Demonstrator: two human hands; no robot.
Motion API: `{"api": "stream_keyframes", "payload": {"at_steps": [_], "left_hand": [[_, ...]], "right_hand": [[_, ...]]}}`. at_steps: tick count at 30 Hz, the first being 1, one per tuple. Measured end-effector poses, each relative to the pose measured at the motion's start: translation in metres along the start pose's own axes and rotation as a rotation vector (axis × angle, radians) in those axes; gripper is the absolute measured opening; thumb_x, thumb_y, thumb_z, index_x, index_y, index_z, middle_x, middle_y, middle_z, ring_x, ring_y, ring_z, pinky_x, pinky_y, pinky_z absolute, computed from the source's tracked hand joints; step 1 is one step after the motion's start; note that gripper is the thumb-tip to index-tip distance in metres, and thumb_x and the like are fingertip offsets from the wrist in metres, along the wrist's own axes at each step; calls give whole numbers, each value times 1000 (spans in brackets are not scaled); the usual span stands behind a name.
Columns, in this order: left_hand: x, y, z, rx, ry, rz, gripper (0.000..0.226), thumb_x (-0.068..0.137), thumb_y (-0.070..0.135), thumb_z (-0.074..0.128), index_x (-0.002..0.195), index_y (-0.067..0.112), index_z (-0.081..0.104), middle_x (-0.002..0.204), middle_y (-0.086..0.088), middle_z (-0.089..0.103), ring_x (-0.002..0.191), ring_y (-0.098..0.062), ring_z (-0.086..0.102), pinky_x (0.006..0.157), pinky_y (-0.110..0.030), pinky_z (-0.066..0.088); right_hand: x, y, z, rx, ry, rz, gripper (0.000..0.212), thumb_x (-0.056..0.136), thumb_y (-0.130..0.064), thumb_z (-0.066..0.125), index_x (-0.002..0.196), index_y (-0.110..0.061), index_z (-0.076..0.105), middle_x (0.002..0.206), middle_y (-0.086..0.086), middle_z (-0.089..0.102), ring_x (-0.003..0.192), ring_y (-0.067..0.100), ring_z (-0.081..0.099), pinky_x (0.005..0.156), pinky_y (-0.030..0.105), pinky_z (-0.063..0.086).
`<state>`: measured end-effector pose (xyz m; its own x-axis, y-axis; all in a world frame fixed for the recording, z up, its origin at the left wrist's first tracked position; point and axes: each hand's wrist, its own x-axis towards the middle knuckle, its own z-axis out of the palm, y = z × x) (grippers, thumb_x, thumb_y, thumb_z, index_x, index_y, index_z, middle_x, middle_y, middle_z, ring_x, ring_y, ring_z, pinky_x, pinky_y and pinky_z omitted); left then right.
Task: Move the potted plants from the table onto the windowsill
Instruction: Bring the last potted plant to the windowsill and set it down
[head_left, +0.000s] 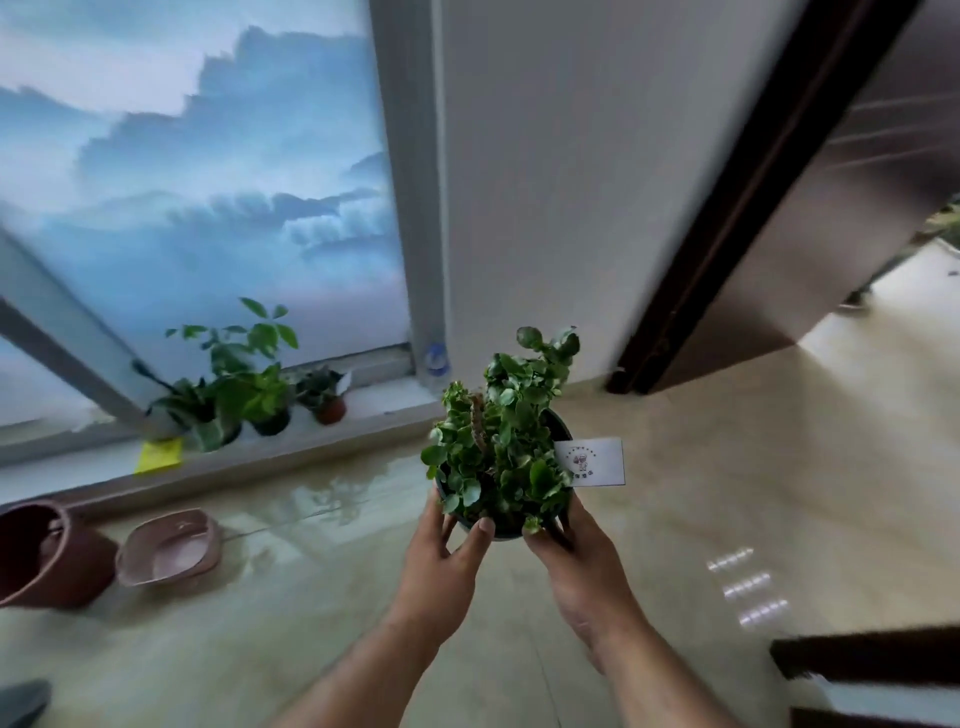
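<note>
A bushy green plant in a small dark pot (501, 457) hangs in the air above the floor, with a white label card stuck in its right side. My left hand (447, 551) grips the pot's left side and my right hand (576, 561) grips its right side. The low windowsill (374, 402) runs along the window at the left. On it stand three potted plants: a leafy one in a dark pot (208, 421), a tall one in a black pot (265, 400), and a small one in a reddish pot (327, 397). The table is out of view.
A yellow note (158, 455) lies on the sill's left part. A clear bottle (435, 364) stands at the sill's right end. On the glossy floor below sit a brown bucket (47, 556) and a pink basin (169, 545). A dark door frame (727, 218) rises at right.
</note>
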<state>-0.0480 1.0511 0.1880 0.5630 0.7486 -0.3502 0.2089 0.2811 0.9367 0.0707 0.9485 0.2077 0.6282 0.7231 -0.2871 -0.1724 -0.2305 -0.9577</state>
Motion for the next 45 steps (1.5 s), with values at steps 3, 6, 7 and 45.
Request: {"api": "stream_keyframes", "payload": {"at_steps": [3, 6, 7, 45], "left_hand": [[39, -2, -48, -27, 50, -11, 66, 94, 20, 66, 150, 37, 35, 133, 24, 58, 121, 20, 49, 80, 2, 45], [77, -9, -89, -64, 95, -27, 65, 95, 18, 65, 149, 39, 35, 135, 19, 60, 127, 10, 50, 83, -2, 47], [91, -13, -102, -77, 109, -31, 65, 95, 19, 65, 149, 39, 35, 135, 19, 60, 128, 9, 50, 85, -3, 47], [566, -274, -193, -105, 275, -95, 61, 93, 15, 67, 148, 27, 42, 132, 18, 62, 121, 15, 53, 91, 2, 41]], "right_hand": [[43, -1, 51, -2, -64, 21, 53, 96, -5, 65, 140, -34, 58, 129, -18, 72, 123, -6, 62, 89, 11, 49], [85, 4, 94, -9, -101, 43, 53, 95, -3, 66, 140, -31, 58, 129, -17, 72, 123, -5, 62, 95, 16, 48], [100, 8, 109, -12, -119, 51, 53, 95, -2, 65, 140, -31, 58, 128, -17, 72, 122, -5, 63, 98, 18, 48], [573, 293, 242, -31, -191, 156, 43, 94, 0, 67, 132, -20, 66, 123, -9, 76, 120, 3, 66, 98, 21, 46]]}}
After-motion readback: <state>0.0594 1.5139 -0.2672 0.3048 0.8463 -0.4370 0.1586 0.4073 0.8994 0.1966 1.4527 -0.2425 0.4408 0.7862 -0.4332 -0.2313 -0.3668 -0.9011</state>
